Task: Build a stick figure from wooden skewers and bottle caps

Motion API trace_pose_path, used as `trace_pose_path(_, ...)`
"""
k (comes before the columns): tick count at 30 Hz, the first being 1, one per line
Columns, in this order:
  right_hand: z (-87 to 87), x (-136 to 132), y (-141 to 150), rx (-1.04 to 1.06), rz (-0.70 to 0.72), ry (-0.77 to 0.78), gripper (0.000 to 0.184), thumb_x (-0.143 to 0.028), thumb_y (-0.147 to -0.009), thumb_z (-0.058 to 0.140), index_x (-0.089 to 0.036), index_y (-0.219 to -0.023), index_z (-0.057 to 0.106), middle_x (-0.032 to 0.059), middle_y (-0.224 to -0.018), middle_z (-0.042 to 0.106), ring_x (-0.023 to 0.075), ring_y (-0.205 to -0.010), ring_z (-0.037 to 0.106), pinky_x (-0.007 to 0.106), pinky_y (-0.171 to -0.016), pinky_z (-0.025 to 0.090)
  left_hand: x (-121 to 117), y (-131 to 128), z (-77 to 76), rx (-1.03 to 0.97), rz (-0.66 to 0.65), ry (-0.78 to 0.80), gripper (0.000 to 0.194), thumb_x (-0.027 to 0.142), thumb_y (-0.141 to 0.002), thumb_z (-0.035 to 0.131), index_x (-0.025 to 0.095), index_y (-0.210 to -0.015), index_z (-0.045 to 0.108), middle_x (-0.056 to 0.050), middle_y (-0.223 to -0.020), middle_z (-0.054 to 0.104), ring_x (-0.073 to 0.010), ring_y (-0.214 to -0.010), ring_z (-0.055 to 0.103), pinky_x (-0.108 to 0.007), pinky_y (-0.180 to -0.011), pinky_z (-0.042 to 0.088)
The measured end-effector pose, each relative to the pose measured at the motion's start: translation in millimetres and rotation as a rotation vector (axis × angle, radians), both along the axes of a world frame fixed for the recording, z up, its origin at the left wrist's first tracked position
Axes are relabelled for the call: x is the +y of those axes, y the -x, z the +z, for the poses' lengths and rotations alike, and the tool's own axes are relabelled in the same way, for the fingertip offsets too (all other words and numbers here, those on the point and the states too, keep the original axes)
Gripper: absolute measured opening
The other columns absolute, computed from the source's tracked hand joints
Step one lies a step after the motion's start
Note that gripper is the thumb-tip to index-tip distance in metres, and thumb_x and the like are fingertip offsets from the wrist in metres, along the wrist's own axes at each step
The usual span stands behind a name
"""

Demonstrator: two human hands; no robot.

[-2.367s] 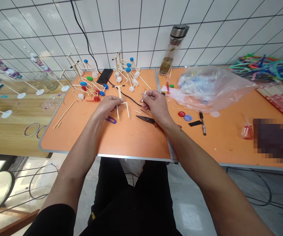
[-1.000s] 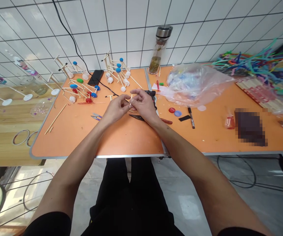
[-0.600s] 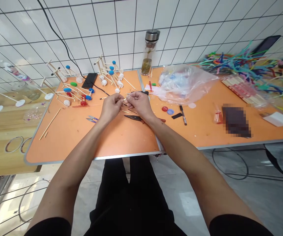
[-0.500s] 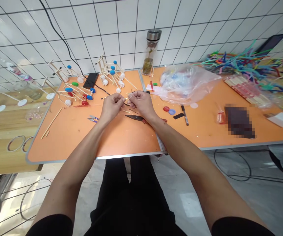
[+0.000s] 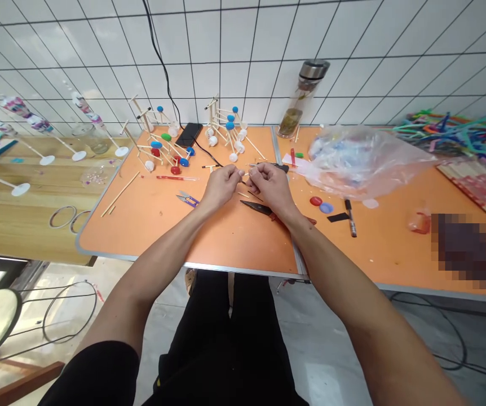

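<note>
The person's dark trousers (image 5: 230,344) lie nearest, below the near edge of an orange table (image 5: 234,248). On the table's near part, to the right, a marker pen (image 5: 350,220) lies beside a flat black piece (image 5: 338,217). A dark-bladed cutting tool (image 5: 256,207) with reddish handles points left, its handles partly under the right wrist. To the left, purple-handled snips (image 5: 188,199) lie near the left forearm.

The left hand (image 5: 222,189) and the right hand (image 5: 272,187) are raised over the middle of the table, close together but just apart. Each has thumb and fingers drawn together in a pinch; a small pale piece (image 5: 246,174) shows between the fingertips, and which hand grips it cannot be told. A short stick (image 5: 243,195) lies on the table, just nearer than the hands.

Just beyond the left hand, a stick frame (image 5: 211,167) shows in part. Farther left stand stick models (image 5: 156,145) with coloured wheels. A plastic bag (image 5: 353,160) lies far right, a glass bottle (image 5: 290,121) near the tiled wall (image 5: 243,51).
</note>
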State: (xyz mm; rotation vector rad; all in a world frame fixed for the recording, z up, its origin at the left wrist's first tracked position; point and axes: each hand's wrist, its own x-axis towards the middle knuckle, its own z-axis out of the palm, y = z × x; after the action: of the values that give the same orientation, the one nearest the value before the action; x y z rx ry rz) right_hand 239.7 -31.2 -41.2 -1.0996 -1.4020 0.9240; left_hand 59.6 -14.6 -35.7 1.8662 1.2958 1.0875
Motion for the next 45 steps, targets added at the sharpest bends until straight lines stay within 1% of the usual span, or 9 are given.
trace_pose_path(8, -4.6, 1, -5, -0.118, -0.018, -0.045, 0.068, -0.081, -0.103, 0.066, -0.026, -0.064, 0.058, -0.0004, -0.056, 0.061, 0.0139, -0.052, 0.051, 0.027, -0.053, 0.04, -4, -2, -2.2, -0.035, -0.012, -0.019, 0.046, 0.046, -0.112, 0.058, 0.024, -0.072, 0.057, 0.001, -0.061, 0.057, -0.0182, -0.066, 0.054, -0.032, -0.066, 0.036)
trace_pose_path(13, -6.1, 2, -2, -0.148, 0.02, -0.042, 0.062, -0.079, -0.105, 0.062, -0.025, -0.073, 0.063, 0.0014, -0.068, 0.072, 0.0154, -0.059, 0.059, 0.029, -0.059, 0.045, -4, 3, -0.9, 0.004, 0.006, -0.022, 0.046, 0.046, -0.113, 0.057, 0.024, -0.072, 0.056, 0.001, -0.059, 0.056, -0.0187, -0.066, 0.056, -0.031, -0.067, 0.039)
trace_pose_path(16, -4.2, 2, 1, -0.205, 0.0, -0.096, 0.062, -0.077, -0.106, 0.061, -0.026, -0.071, 0.062, 0.0009, -0.066, 0.068, 0.0168, -0.06, 0.057, 0.031, -0.061, 0.041, -4, 5, -0.1, 0.045, -0.05, -0.034, 0.046, 0.044, -0.114, 0.056, 0.023, -0.073, 0.058, 0.0, -0.062, 0.061, -0.0181, -0.066, 0.058, -0.031, -0.07, 0.043)
trace_pose_path(20, -3.5, 2, 1, -0.383, -0.064, -0.2, 0.067, -0.072, -0.111, 0.054, -0.025, -0.064, 0.058, 0.0017, -0.063, 0.062, 0.0186, -0.065, 0.053, 0.034, -0.066, 0.034, -7, 5, 1.7, 0.063, -0.156, -0.088, 0.028, 0.032, -0.113, 0.056, 0.021, -0.092, 0.069, -0.004, -0.085, 0.078, -0.0178, -0.073, 0.065, -0.03, -0.076, 0.047)
trace_pose_path(23, -2.7, 2, 1, -0.409, -0.053, -0.188, 0.067, -0.07, -0.115, 0.047, -0.024, -0.067, 0.06, 0.002, -0.066, 0.064, 0.0187, -0.069, 0.056, 0.034, -0.07, 0.035, -9, 5, 5.1, 0.071, -0.209, -0.058, 0.014, 0.025, -0.109, 0.06, 0.022, -0.103, 0.071, -0.004, -0.087, 0.079, -0.0185, -0.074, 0.067, -0.029, -0.076, 0.048)
trace_pose_path(31, 3.2, 6, 4, -0.448, -0.117, -0.121, 0.075, -0.082, -0.113, 0.041, -0.024, -0.067, 0.057, 0.0018, -0.065, 0.063, 0.019, -0.07, 0.056, 0.034, -0.068, 0.033, -12, 5, 14.4, 0.245, -0.147, -0.144, 0.029, 0.026, -0.109, 0.056, 0.024, -0.081, 0.063, -0.003, -0.072, 0.069, -0.0224, -0.075, 0.065, -0.032, -0.077, 0.043)
trace_pose_path(38, -1.2, 8, 3, -0.363, -0.119, -0.139, 0.07, -0.075, -0.114, 0.051, -0.025, -0.065, 0.054, 0.0002, -0.064, 0.059, 0.0182, -0.067, 0.054, 0.034, -0.068, 0.034, -12, 4, 7.7, 0.282, -0.151, -0.164, 0.02, 0.025, -0.109, 0.051, 0.024, -0.102, 0.069, -0.003, -0.075, 0.071, -0.0231, -0.073, 0.064, -0.033, -0.079, 0.044)
trace_pose_path(42, 4.9, 9, -6, -0.272, -0.205, -0.093, 0.067, -0.07, -0.118, 0.048, -0.026, -0.067, 0.054, -0.0012, -0.06, 0.059, 0.0178, -0.064, 0.056, 0.033, -0.07, 0.039, -9, 6, 4.6, 0.278, -0.125, -0.166, 0.032, 0.024, -0.108, 0.052, 0.023, -0.129, 0.076, 0.0, -0.069, 0.068, -0.0239, -0.069, 0.064, -0.035, -0.076, 0.044)
trace_pose_path(45, 7.1, 6, -8, -0.252, -0.237, -0.11, 0.055, -0.056, -0.119, 0.052, -0.026, -0.073, 0.057, -0.0013, -0.065, 0.064, 0.0184, -0.068, 0.06, 0.033, -0.073, 0.043, -8, 5, 1.3, 0.179, -0.147, -0.117, 0.036, 0.023, -0.106, 0.051, 0.021, -0.132, 0.075, 0.001, -0.066, 0.067, -0.0222, -0.065, 0.063, -0.034, -0.073, 0.046)
